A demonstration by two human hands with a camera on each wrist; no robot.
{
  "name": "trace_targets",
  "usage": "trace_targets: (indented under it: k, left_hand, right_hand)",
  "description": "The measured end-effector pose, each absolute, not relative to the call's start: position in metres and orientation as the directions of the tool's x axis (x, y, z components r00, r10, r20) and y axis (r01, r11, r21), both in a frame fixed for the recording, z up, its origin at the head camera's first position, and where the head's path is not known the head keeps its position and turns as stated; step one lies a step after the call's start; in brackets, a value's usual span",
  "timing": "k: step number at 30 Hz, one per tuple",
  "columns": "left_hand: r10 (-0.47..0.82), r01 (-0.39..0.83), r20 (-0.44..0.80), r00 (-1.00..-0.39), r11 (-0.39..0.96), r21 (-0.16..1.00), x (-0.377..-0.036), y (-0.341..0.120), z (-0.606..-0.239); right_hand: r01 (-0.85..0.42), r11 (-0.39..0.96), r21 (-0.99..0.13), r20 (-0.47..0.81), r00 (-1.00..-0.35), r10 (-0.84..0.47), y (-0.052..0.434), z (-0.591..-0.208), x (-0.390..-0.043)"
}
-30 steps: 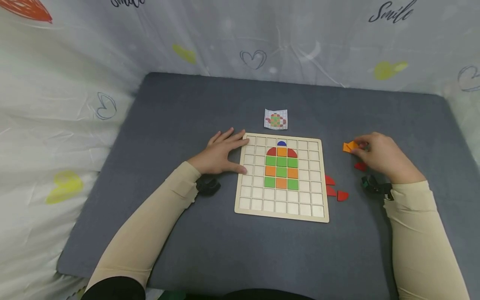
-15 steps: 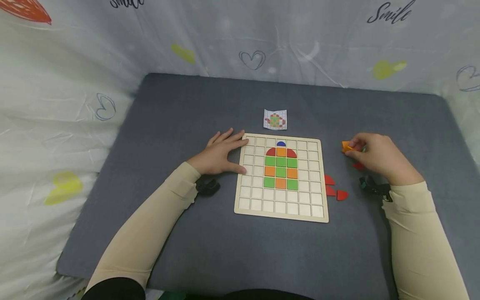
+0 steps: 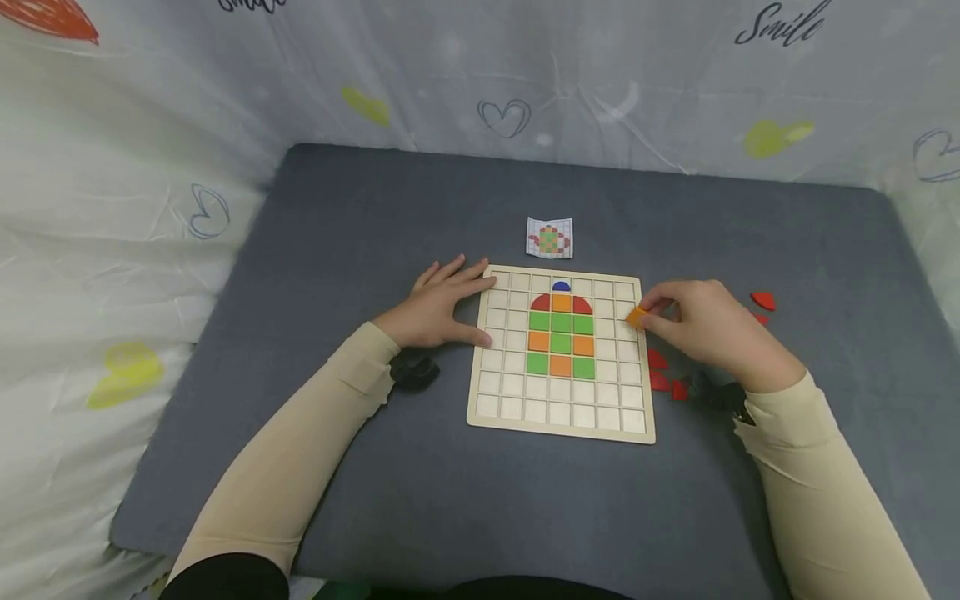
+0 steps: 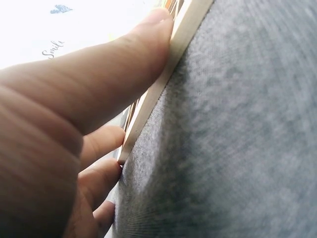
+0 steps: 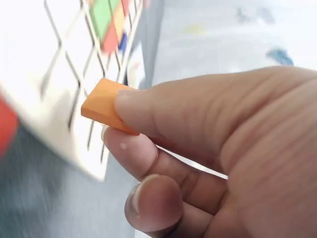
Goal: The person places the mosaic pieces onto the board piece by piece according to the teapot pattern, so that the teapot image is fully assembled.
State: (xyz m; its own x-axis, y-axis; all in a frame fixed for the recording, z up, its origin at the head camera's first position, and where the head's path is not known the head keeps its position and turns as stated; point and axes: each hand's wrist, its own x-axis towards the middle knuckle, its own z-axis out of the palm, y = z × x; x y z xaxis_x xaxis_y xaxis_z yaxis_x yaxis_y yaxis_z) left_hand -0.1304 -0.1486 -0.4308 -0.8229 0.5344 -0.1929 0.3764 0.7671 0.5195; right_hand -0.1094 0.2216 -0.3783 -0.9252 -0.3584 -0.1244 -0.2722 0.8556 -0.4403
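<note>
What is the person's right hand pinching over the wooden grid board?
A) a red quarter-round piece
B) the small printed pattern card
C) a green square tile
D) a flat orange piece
D: the right hand pinches a flat orange piece between thumb and fingers, above the right edge of the wooden grid board.

A grey felt-covered table point(image 3: 420, 500) carries a square wooden grid board point(image 3: 561, 415) at its middle. Just beyond the board lies a small printed pattern card point(image 3: 550, 237). Red wooden pieces point(image 3: 660, 371) sit just off the board's right edge, with another red piece point(image 3: 762, 300) farther right.
</note>
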Motion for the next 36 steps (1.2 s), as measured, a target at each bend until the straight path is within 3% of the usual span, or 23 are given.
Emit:
trace_targets:
  k: [13,21,36]
  left_hand:
    - [0.535,0.378,-0.194,-0.822,0.768,0.516,-0.13,-0.149,-0.432]
    - [0.531,0.372,-0.198,-0.824,0.771,0.517,-0.131,-0.148,-0.432]
    - [0.537,0.379,-0.19,-0.822,0.765,0.521,-0.131,-0.148,-0.433]
  right_hand:
    - [-0.413,0.741,-0.529,-0.124,-0.827,-0.549,0.19,-0.377,-0.082]
    - [-0.409,0.683,-0.605,-0.159,-0.778,-0.607,0.185,-0.389,-0.067]
    - [-0.522,0.646,-0.557,-0.093,-0.734,-0.673,0.178,-0.402,-0.061]
